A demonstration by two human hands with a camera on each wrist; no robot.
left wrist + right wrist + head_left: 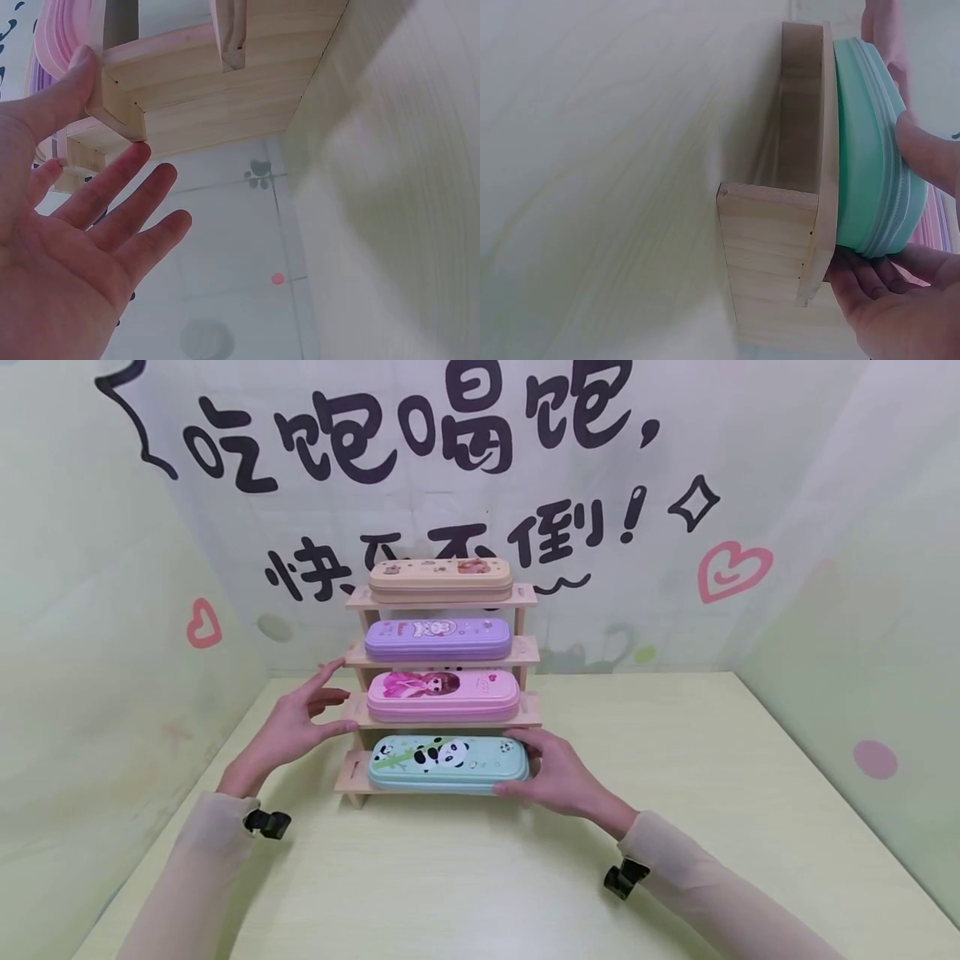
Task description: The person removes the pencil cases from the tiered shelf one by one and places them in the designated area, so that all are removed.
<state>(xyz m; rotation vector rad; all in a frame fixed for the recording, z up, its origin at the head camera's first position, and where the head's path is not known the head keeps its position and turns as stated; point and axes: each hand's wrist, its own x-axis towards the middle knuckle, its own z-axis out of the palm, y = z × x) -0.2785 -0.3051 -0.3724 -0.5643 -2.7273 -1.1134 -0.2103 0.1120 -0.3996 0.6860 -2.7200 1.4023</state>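
A mint-green pencil case (450,764) with a panda on its lid lies on the lowest tier of a wooden stepped rack (351,772). My right hand (558,774) grips its right end, the thumb in front and the fingers around the end and back. In the right wrist view the zipped side of the mint pencil case (866,150) rests against the board. At the rack's left side, my left hand (291,727) touches the board edges with thumb and fingertips. Its fingers are spread and nearly straight in the left wrist view, beside the wooden rack (116,101).
Above sit a pink pencil case (442,695) with a doll picture, a purple pencil case (438,639) and a beige pencil case (441,580) on the top tier. The rack stands on a pale table (450,877) before a printed backdrop (465,510), with side walls left and right.
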